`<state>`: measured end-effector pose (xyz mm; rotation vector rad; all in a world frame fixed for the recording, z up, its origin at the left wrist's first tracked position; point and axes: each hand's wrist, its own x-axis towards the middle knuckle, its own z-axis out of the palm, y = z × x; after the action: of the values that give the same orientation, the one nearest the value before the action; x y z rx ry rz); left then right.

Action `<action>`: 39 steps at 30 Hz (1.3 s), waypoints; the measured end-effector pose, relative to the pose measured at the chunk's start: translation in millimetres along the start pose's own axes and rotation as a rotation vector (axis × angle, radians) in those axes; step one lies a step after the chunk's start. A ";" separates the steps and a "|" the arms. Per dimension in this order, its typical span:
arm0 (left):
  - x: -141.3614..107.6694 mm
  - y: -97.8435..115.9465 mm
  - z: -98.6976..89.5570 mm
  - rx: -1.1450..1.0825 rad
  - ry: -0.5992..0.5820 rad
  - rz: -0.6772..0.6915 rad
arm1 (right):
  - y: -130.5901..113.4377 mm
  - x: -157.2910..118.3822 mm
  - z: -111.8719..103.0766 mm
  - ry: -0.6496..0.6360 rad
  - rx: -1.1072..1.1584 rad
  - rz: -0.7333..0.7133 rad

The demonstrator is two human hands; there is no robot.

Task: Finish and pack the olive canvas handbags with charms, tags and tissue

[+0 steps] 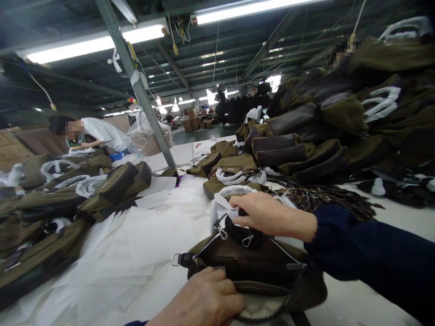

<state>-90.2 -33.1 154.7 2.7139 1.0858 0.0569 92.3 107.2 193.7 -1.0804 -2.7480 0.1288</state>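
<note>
An olive handbag (316,283) with dark trim stands in front of me, its zipped top spread wide and the brown lining showing. My left hand (207,296) curls its fingers over the near edge of the opening. Above the far side, my right hand (260,213) pinches a folded black shoulder strap (234,230). Two silver clasps (247,241) hang from that strap over the mouth of the bag. Behind my right hand rises a handle (215,213) wrapped in white. A metal ring (175,259) sticks out at the bag's left end.
White paper sheets (125,253) spread over the table to the left. More olive bags lie in piles at left (115,190) and right (306,131). Dark tassels (326,197) lie beyond my right arm. A metal post (142,95) rises ahead; a co-worker (102,133) bends over at far left.
</note>
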 end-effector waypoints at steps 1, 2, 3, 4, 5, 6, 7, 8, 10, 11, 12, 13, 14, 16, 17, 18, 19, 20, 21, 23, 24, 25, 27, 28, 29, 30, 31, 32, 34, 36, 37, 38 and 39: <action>1.2 0.7 0.2 -0.004 -0.003 -0.007 | -2.2 0.9 4.4 0.004 -0.100 -0.036; 2.1 1.1 0.8 -0.017 -0.009 -0.016 | -4.3 2.3 10.1 0.002 -0.173 -0.073; 2.4 1.2 1.8 -0.029 -0.015 -0.020 | -6.0 4.1 16.8 -0.006 -0.220 -0.114; 2.3 1.0 3.4 -0.034 -0.018 -0.013 | -6.9 6.4 23.6 -0.022 -0.244 -0.151; 1.5 0.3 5.5 -0.036 -0.016 -0.002 | -7.1 9.0 29.7 -0.054 -0.245 -0.179; 0.3 -0.6 8.2 -0.036 -0.015 0.005 | -6.7 11.9 34.3 -0.101 -0.228 -0.191; -1.4 -1.8 11.2 -0.033 -0.011 0.011 | -5.7 14.9 36.9 -0.159 -0.190 -0.189; -3.3 -3.1 14.4 -0.027 -0.004 0.019 | -4.5 17.9 37.2 -0.211 -0.131 -0.177; -7.0 -6.1 21.1 -0.011 0.017 0.043 | -2.3 23.4 32.5 -0.235 0.022 -0.136; -8.4 -7.5 24.5 -0.006 0.028 0.055 | -1.6 25.5 28.7 -0.185 0.087 -0.118; -9.3 -8.8 27.6 -0.003 0.044 0.071 | -1.5 27.3 25.1 -0.095 0.130 -0.112; -9.7 -9.8 30.5 -0.001 0.061 0.096 | -2.0 28.5 22.3 0.011 0.149 -0.131; -9.6 -10.4 32.8 0.003 0.083 0.118 | -2.9 29.1 20.9 0.114 0.145 -0.167; -8.7 -9.9 35.1 0.013 0.115 0.132 | -5.4 28.7 22.8 0.263 0.086 -0.283; -8.2 -8.7 34.8 0.015 0.119 0.133 | -6.3 27.7 25.8 0.292 0.038 -0.346; -7.9 -7.0 33.5 0.017 0.117 0.129 | -6.5 26.3 29.5 0.289 -0.014 -0.394; -7.8 -4.9 31.5 0.014 0.106 0.118 | -5.9 24.6 33.2 0.254 -0.063 -0.414; -7.8 -2.6 28.8 0.005 0.090 0.104 | -4.3 22.7 36.4 0.189 -0.108 -0.416; -8.0 -0.3 25.9 -0.008 0.071 0.093 | -1.9 20.9 38.4 0.089 -0.148 -0.413; -8.4 3.8 20.3 -0.039 0.042 0.062 | 3.9 18.1 37.4 -0.144 -0.207 -0.393; -8.5 5.3 18.2 -0.053 0.027 0.043 | 6.4 17.1 34.2 -0.226 -0.212 -0.384; -8.6 6.4 16.9 -0.062 0.017 0.035 | 8.1 16.2 29.5 -0.259 -0.194 -0.375; -8.8 7.3 16.6 -0.071 0.009 0.035 | 7.3 13.3 17.9 -0.143 -0.120 -0.330; -9.0 7.1 17.6 -0.072 0.009 0.034 | 4.6 10.2 12.5 -0.030 -0.092 -0.299; -9.1 6.5 19.4 -0.074 0.012 0.034 | 0.4 5.3 8.5 0.070 -0.082 -0.275; -9.3 5.4 21.9 -0.074 0.013 0.035 | -5.0 -1.6 6.4 0.121 -0.085 -0.268; -9.3 4.0 24.9 -0.066 0.015 0.037 | -11.2 -10.3 6.7 0.119 -0.093 -0.270; -9.2 2.2 28.2 -0.045 0.019 0.047 | -17.6 -20.5 9.5 0.078 -0.103 -0.282; -8.5 -2.0 34.7 0.010 0.023 0.080 | -28.8 -41.2 21.0 -0.049 -0.133 -0.313; -8.0 -5.7 39.9 0.064 0.025 0.106 | -35.4 -55.5 34.6 -0.126 -0.215 -0.302; -8.0 -7.0 41.8 0.082 0.027 0.106 | -36.6 -58.3 39.7 -0.175 -0.236 -0.280; -8.3 -7.5 43.4 0.093 0.030 0.102 | -36.6 -58.0 42.6 -0.215 -0.240 -0.263; -8.8 -7.3 45.0 0.099 0.038 0.092 | -35.6 -54.7 42.8 -0.240 -0.232 -0.253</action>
<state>-96.3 -42.3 109.7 2.8616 0.9981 0.0721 99.1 43.3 149.4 -0.8001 -3.1519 -0.1061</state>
